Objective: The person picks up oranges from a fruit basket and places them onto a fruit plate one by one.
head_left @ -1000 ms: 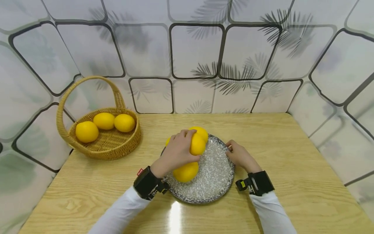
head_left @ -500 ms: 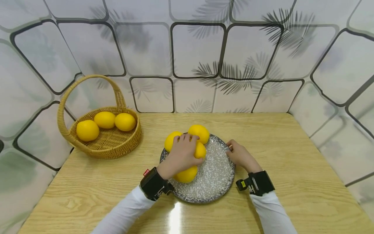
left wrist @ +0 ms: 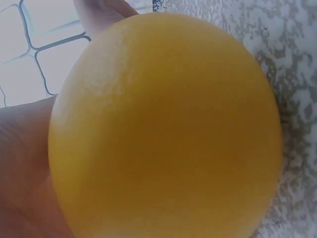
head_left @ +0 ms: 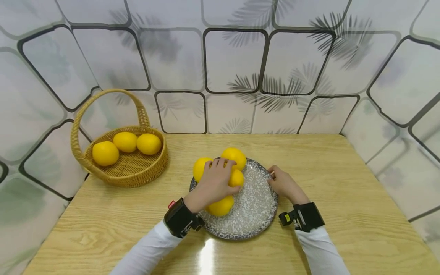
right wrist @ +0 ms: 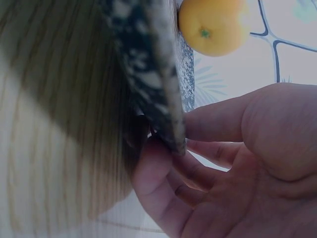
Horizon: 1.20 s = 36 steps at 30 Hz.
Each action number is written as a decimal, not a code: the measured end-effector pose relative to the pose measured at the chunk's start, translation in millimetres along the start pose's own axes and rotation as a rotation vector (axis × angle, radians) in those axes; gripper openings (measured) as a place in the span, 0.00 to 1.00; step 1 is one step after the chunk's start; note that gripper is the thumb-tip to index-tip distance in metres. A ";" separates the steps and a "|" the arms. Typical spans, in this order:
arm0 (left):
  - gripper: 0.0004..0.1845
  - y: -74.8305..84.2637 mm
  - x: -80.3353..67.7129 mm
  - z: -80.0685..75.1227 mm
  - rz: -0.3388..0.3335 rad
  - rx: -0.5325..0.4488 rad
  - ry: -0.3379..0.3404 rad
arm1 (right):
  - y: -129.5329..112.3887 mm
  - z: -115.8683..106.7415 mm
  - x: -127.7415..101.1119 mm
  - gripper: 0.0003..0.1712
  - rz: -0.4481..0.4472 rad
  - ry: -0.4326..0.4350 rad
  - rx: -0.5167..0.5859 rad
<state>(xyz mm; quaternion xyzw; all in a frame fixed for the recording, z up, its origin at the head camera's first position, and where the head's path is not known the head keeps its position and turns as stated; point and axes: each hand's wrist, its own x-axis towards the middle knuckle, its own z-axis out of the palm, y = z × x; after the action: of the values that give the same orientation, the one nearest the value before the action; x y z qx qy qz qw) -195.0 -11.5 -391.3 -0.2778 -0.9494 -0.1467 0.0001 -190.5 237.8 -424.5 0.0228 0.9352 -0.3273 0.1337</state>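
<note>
Gripping round orange, speckled plate

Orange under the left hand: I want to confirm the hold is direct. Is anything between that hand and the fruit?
Nothing visible. The left hand lies directly on the orange on the plate.

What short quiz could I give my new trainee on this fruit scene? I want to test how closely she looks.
1. Multiple choice: how many yellow fruits lie in the wicker basket? A two, B three, C five.
2. True or false: the right hand holds the rim of the speckled plate.
3. Fill in: the left hand rests on a fruit that sits on the ____.

Key: 1 B. 2 true; the fingers curl under the rim. 3 plate.
</note>
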 end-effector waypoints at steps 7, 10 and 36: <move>0.36 -0.8 -1.2 -0.7 0.021 0.002 0.015 | -0.5 0.6 0.0 0.20 -0.005 0.013 -0.007; 0.34 -0.8 -1.7 -0.7 0.022 -0.006 0.017 | 0.1 1.1 -0.1 0.20 -0.007 0.015 -0.008; 0.25 -4.9 -3.1 -2.7 0.004 -0.022 -0.001 | -0.2 0.4 0.3 0.21 -0.001 0.004 -0.008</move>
<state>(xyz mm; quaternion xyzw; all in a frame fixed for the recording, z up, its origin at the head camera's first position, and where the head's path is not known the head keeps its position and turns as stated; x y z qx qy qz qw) -195.2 -17.9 -390.3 -0.2799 -0.9471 -0.1568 -0.0032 -190.7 237.4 -424.7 0.0225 0.9368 -0.3233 0.1319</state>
